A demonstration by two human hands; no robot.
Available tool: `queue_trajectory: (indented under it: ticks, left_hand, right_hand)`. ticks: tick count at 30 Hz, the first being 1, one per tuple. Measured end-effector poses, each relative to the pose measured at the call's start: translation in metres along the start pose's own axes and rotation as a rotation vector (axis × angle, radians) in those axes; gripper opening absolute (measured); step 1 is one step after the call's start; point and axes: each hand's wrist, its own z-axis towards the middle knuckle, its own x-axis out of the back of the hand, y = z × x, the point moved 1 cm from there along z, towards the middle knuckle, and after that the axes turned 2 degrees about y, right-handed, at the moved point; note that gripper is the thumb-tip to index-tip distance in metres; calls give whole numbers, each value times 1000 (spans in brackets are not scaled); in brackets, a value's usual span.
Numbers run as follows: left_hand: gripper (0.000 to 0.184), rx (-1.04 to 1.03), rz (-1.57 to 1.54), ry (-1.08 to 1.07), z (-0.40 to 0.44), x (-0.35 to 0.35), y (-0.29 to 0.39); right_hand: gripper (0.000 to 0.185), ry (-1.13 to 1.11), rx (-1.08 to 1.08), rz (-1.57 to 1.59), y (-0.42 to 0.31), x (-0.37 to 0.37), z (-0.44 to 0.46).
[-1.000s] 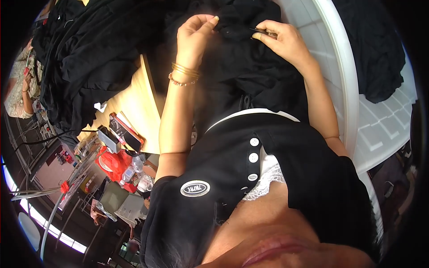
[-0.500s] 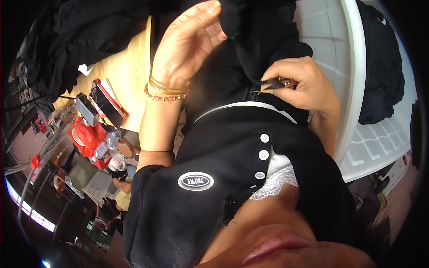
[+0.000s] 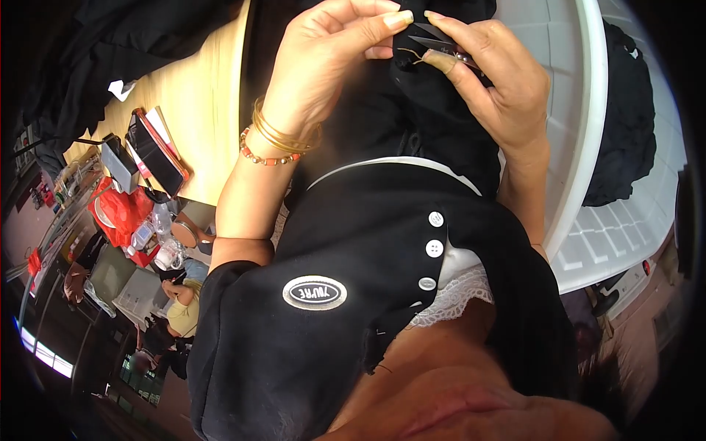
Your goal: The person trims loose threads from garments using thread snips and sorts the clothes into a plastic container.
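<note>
Near the top of the view, my left hand (image 3: 320, 70) pinches a piece of black fabric (image 3: 401, 77) between thumb and fingers. My right hand (image 3: 507, 88) grips small thread snips (image 3: 434, 42), with their dark blades apart and pointing left at the fabric beside my left fingertips. A thin light thread end (image 3: 409, 52) shows just below the blades. More of the black fabric hangs down over my lap. Whether the blades touch the cloth, I cannot tell.
On my left stands a wooden table (image 3: 198, 95) with dark cloth (image 3: 110, 51) and a phone (image 3: 158, 151). A white plastic basket (image 3: 581, 147) holding black cloth (image 3: 625, 117) is on my right. Another person (image 3: 184, 309) sits farther off at lower left.
My right hand has moved up from my lap with the snips to meet my left hand; the blades now show apart. My left hand has shifted slightly right and pinches the fabric.
</note>
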Motion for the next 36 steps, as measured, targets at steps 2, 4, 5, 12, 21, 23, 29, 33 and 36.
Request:
queue_trajectory:
  ticks: [2,4,5,12,21,23,29,33,36]
  left_hand:
    - [18,-12,-3,5,0,-4,2]
    - [18,-26,-33,18,0,-10,5]
    - [21,-37,-30,9,0,-11,7]
    - [23,-79,86,-12,1,-9,10]
    - [26,12,45,-5,-5,-18,19]
    - [27,61,-27,-33,0,-12,12]
    - [24,136,16,-6,6,-7,5]
    - [23,88,49,7,13,8,-10]
    - [25,126,124,36,13,13,-13]
  right_hand:
    - [33,-49,26,-114,2,4,1]
    - [35,-42,52,-146,2,4,2]
    - [37,-10,67,-120,1,2,4]
    - [35,4,83,-85,3,3,3]
    - [35,-60,94,-92,5,2,-1]
    - [35,-97,90,-96,0,1,0]
    - [33,-90,111,-12,6,-12,-9]
    - [28,-91,29,16,16,-11,-14]
    - [33,-106,-29,109,20,-9,-14]
